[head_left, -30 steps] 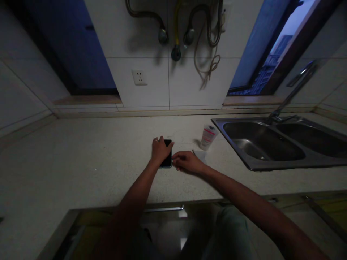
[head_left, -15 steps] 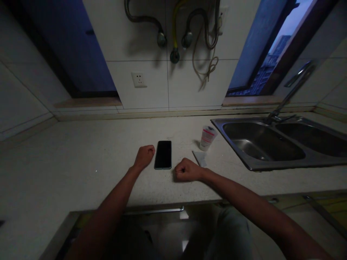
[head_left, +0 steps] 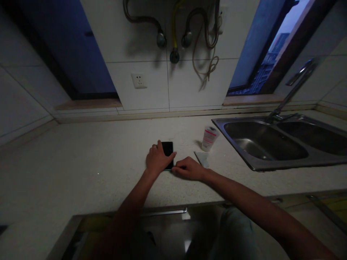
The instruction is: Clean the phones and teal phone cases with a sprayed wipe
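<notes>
left hand: the left hand (head_left: 157,159) lies palm down, fingers spread and fairly flat, on the near left part of the phone (head_left: 168,148). It's not wrapped around it, more pressing on top, thumb stretched toward the right edge. Looks to me like a pin-it-down hold, so the thing doesn't skate on the smooth top.

right hand: the right hand (head_left: 189,169) sits low on the counter, fingers curled in, tips right at the phone's near right corner. Honestly can't tell in this light if it's pinching the edge or only touching it.

phone: dark screen up, flat on the counter (head_left: 81,162), a little back from the front edge and right in front of the person. Only the far right corner peeks out past the left hand.

small flat piece: a pale card or sheet (head_left: 202,157) lies just beside the right hand, not touched, handy for that side I'd guess.

tube: a white tube with red print (head_left: 209,138) stands upright behind that piece, near the sink's (head_left: 245,164) left rim and apart from both hands.

rest of the place: faucet (head_left: 292,90) over the double basin, wall socket (head_left: 139,81) and some hoses (head_left: 189,32) on the tiles. Pretty dim overall.
</notes>
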Demonstrator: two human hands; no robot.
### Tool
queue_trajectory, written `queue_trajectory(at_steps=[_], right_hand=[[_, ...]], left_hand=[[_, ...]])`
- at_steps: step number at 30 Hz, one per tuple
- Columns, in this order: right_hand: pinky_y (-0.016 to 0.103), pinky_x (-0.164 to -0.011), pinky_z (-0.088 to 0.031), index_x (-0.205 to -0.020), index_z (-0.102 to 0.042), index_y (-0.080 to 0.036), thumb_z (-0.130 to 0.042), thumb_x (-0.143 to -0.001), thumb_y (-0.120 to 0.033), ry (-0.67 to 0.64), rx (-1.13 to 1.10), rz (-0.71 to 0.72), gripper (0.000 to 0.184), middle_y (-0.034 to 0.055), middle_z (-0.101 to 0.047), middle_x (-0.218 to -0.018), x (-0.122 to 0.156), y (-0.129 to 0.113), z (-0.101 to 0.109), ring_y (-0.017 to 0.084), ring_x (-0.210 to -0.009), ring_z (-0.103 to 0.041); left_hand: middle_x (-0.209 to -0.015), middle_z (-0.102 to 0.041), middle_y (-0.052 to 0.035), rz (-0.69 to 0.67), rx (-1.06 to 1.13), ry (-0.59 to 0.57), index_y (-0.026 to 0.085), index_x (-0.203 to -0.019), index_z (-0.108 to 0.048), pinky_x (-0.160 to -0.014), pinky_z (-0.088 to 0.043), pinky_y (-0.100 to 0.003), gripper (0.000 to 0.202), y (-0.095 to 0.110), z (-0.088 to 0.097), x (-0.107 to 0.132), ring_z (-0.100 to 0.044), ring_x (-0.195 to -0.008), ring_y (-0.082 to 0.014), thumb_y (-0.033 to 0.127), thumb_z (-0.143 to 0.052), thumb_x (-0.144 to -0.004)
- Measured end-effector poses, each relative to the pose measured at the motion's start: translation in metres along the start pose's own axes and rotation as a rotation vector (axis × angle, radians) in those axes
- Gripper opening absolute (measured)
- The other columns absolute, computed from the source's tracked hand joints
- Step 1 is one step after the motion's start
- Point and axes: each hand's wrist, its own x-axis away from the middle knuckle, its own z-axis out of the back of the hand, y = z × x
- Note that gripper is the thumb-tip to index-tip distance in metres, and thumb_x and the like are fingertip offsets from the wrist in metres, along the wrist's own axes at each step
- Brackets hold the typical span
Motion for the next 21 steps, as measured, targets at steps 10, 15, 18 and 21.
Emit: queue_trajectory(at_steps=[10, 15, 18, 21], right_hand=[[0.027, -0.057, -0.030, -0.064, -0.054, -0.020, -0.051, -0.096, -0.049, 0.238, -0.006, -0.127, 0.043, -0.0034, -0.048, -0.054, -0.006, -0.001, -0.001, 0.011, -0.053, -0.042], [0.025, -0.057, -0.034, -0.088, -0.057, -0.022, -0.059, -0.091, -0.052, 0.352, -0.226, -0.269, 0.030, -0.0046, -0.054, -0.064, -0.010, 0.003, 0.001, 0.013, -0.059, -0.047], [0.024, -0.053, -0.035, -0.090, -0.054, -0.022, -0.062, -0.088, -0.053, 0.260, -0.363, -0.295, 0.032, -0.0067, -0.051, -0.062, -0.010, 0.011, -0.003, 0.011, -0.055, -0.046], [0.024, -0.050, -0.040, -0.092, -0.051, -0.022, -0.066, -0.083, -0.049, 0.220, -0.535, -0.330, 0.031, -0.0074, -0.053, -0.064, -0.012, 0.018, -0.006, 0.010, -0.049, -0.048]], left_hand=[[-0.123, -0.063, -0.0251, 0.139, 0.285, -0.156, 0.010, -0.130, -0.050, -0.090, -0.051, -0.043, 0.078, 0.010, 0.003, -0.033, -0.065, -0.113, -0.0371, 0.046, -0.079, -0.067], [-0.124, -0.066, -0.0156, 0.214, 0.779, -0.011, 0.018, -0.134, -0.042, -0.092, -0.051, -0.036, 0.082, 0.008, 0.004, -0.032, -0.066, -0.110, -0.0261, 0.042, -0.084, -0.068], [-0.123, -0.066, -0.0135, 0.242, 0.914, 0.068, 0.020, -0.134, -0.040, -0.092, -0.052, -0.036, 0.086, 0.007, 0.000, -0.026, -0.066, -0.107, -0.0243, 0.043, -0.088, -0.066], [-0.121, -0.066, -0.0118, 0.254, 1.034, 0.122, 0.020, -0.132, -0.040, -0.092, -0.052, -0.034, 0.086, 0.007, -0.006, -0.023, -0.067, -0.106, -0.0226, 0.041, -0.089, -0.064]])
